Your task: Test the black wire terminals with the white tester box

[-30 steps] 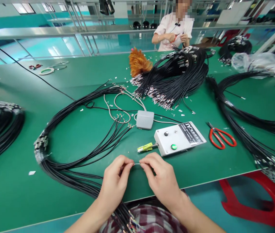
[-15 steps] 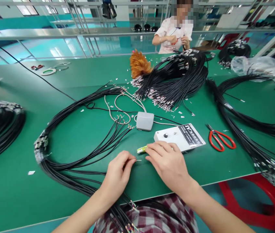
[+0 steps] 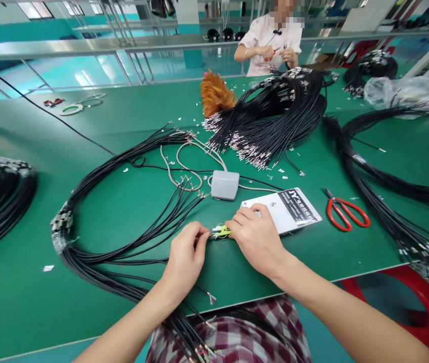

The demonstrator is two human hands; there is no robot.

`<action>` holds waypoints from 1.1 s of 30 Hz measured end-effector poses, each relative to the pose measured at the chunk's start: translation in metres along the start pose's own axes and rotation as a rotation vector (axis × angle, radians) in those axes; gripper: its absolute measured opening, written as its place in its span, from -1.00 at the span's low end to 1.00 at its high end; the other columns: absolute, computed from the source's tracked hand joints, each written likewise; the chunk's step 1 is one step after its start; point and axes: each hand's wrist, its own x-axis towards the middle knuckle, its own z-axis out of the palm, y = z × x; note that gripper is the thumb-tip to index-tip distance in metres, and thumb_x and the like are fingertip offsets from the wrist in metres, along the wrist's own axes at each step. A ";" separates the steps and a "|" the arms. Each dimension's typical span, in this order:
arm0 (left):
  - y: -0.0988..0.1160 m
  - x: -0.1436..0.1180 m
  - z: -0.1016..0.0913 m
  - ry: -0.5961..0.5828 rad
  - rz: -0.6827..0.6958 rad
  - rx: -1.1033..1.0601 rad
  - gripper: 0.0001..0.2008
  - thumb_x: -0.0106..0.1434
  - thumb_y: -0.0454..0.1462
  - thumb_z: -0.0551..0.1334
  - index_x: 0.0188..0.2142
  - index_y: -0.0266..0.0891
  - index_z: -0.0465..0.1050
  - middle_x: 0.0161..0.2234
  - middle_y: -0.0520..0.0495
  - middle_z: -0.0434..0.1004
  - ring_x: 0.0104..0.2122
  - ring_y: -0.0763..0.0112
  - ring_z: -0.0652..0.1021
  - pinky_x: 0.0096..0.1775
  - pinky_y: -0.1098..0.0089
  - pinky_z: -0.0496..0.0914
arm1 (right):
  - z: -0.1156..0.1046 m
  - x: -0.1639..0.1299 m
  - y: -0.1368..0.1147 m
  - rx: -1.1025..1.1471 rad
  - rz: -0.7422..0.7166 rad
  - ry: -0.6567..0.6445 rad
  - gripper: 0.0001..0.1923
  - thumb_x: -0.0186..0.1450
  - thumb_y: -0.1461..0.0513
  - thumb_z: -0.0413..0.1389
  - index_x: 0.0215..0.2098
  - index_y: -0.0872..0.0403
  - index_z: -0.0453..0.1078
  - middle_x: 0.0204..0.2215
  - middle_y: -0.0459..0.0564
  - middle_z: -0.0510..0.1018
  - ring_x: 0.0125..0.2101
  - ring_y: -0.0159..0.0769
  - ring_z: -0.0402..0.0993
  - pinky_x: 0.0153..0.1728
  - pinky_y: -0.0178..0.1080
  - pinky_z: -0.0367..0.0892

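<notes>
My left hand [image 3: 188, 254] is closed in a pinch on the end of a thin black cable, whose tip reaches the jaws of a small yellow-green clip [image 3: 223, 231]. My right hand [image 3: 254, 237] grips the back of that clip, beside the white box [image 3: 271, 201] with a black label; the fingers hide the box's near left part and any link between box and clip. From the left hand's side a bundle of black cables [image 3: 101, 275] curves away to the left, its loose ends stripped to coloured wires.
A grey pedal-like block [image 3: 225, 185] with a grey cord lies behind the box. Red-handled cutters [image 3: 345, 212] rest to the right. A large black cable pile [image 3: 275, 116] and an orange feathery duster [image 3: 216, 96] lie farther back. A co-worker [image 3: 275, 43] handles something across the table.
My left hand has moved up slightly, bringing the cable tip to the clip. My right hand's fingers have closed on the clip. The camera view has shifted a little.
</notes>
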 end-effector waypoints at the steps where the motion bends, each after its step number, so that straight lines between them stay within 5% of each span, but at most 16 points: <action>1: 0.000 0.001 0.001 0.002 0.005 0.009 -0.83 0.33 -0.30 0.09 -0.40 -0.20 0.37 -0.45 -0.02 0.44 -0.43 0.31 0.48 -0.33 0.34 0.35 | -0.001 0.001 0.001 -0.004 -0.005 -0.005 -0.90 0.27 0.33 0.25 -0.41 0.08 0.47 -0.47 -0.12 0.56 -0.28 -0.24 0.41 -0.12 -0.10 0.02; 16: -0.005 0.003 0.008 -0.003 0.001 0.029 -0.83 0.32 -0.29 0.10 -0.40 -0.19 0.37 -0.45 -0.01 0.46 -0.43 0.33 0.50 -0.34 0.35 0.38 | -0.010 0.003 -0.005 0.013 0.045 -0.052 -0.94 0.25 0.36 0.21 -0.31 0.11 0.46 -0.33 0.00 0.61 -0.17 -0.13 0.45 0.05 0.04 -0.04; 21: -0.007 0.003 0.007 -0.013 -0.010 0.009 -0.83 0.32 -0.28 0.10 -0.40 -0.19 0.38 -0.45 -0.01 0.47 -0.43 0.33 0.51 -0.34 0.36 0.38 | -0.026 -0.027 0.010 0.174 0.111 0.201 -0.78 0.32 0.25 0.20 -0.05 0.06 0.41 -0.06 -0.03 0.61 0.00 -0.15 0.44 0.06 0.00 0.04; 25: -0.005 0.004 0.005 -0.012 -0.008 -0.021 -0.82 0.32 -0.28 0.10 -0.41 -0.19 0.39 -0.46 0.00 0.48 -0.45 0.33 0.51 -0.35 0.36 0.36 | -0.027 -0.069 0.018 0.247 0.276 0.472 -0.89 0.36 0.36 0.10 -0.22 0.04 0.42 -0.11 -0.02 0.65 -0.05 -0.18 0.47 0.01 -0.04 0.14; 33: -0.008 0.004 0.006 -0.021 -0.023 -0.023 -0.83 0.31 -0.26 0.11 -0.41 -0.18 0.39 -0.45 -0.02 0.48 -0.42 0.30 0.51 -0.33 0.34 0.36 | 0.004 -0.089 0.007 0.183 0.290 0.542 -0.87 0.33 0.37 0.13 -0.32 0.01 0.38 -0.14 -0.10 0.68 -0.05 -0.15 0.49 0.00 -0.03 0.13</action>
